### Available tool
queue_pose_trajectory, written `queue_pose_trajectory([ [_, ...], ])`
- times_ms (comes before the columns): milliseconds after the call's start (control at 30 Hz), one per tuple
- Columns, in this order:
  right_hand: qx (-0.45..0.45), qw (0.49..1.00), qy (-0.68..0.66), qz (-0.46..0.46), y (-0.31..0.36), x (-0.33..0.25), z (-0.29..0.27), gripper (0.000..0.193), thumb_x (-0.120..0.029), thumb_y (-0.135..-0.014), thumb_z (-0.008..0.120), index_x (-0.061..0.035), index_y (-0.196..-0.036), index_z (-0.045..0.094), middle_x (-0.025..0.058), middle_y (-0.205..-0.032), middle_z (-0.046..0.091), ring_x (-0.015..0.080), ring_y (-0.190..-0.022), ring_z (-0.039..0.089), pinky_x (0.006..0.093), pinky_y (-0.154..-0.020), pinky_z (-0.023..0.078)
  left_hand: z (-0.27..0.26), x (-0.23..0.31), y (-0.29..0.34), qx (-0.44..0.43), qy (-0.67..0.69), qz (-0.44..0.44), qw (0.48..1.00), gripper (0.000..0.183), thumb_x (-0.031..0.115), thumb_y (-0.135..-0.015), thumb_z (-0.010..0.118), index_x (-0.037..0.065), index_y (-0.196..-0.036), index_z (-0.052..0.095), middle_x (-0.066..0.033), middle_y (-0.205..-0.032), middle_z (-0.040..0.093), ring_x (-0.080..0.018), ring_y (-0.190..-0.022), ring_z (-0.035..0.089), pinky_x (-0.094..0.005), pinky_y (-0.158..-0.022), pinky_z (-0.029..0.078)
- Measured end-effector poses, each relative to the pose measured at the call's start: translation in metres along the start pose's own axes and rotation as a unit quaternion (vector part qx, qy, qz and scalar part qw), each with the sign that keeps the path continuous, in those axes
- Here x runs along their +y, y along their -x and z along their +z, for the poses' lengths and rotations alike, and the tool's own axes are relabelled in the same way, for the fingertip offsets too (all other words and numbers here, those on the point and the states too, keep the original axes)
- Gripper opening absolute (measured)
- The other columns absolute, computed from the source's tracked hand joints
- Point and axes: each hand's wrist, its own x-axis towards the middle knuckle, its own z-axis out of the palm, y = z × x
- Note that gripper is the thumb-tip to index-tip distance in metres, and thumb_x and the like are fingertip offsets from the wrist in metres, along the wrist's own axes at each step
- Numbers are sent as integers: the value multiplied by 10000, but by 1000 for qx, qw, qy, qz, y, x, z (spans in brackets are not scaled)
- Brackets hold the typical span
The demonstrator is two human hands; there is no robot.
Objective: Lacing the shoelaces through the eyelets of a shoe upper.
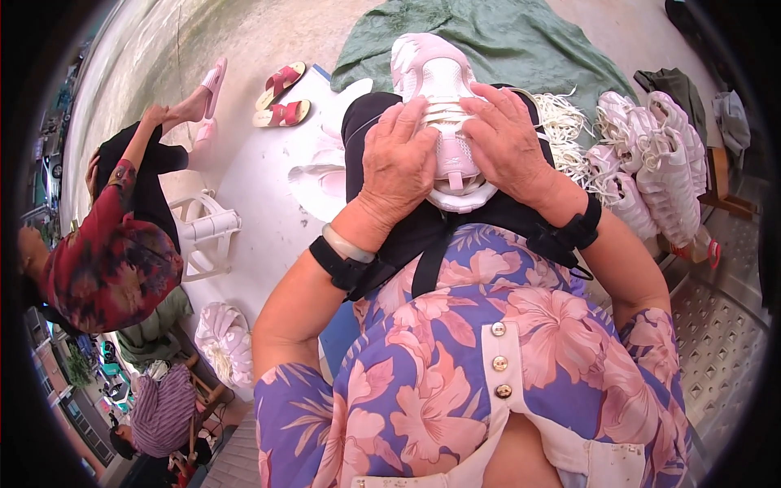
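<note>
A pale pink and white sneaker rests on my lap between my thighs, its toe pointing away from me and its heel opening near my belly. White shoelace crosses its tongue in rows. From the left, my left hand lies along the shoe, with bent fingers closed at the lace edge. My right hand mirrors it on the other side, fingertips pressed at the lace rows. The lace ends between my fingers are partly hidden. Beside my right knee is a loose heap of white laces.
Several pink-white sneakers are piled at right. Ahead spreads a green cloth. Red sandals and a white stool stand left, by a seated person. Another person sits farther off, near a pale bundle.
</note>
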Motion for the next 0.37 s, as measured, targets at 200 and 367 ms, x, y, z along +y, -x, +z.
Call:
queue_pose_trajectory([
  [200,58,984,-128,105,3,-2,26,91,-48,-725,568,-44,-815,555,131,-1094,536,319,-1130,455,436,-914,352,8,-1,1,-1,77,-12,997,175,13,-763,591,4,-937,606,-194,-1154,556,-347,-1034,554,-395,-890,434],
  [367,78,957,-219,175,4,-4,29,68,-62,-739,573,-65,-806,556,127,-1089,539,314,-1095,468,411,-896,351,11,3,4,-1,108,-52,993,179,34,-803,589,16,-981,601,-200,-1199,541,-352,-1071,543,-396,-938,415],
])
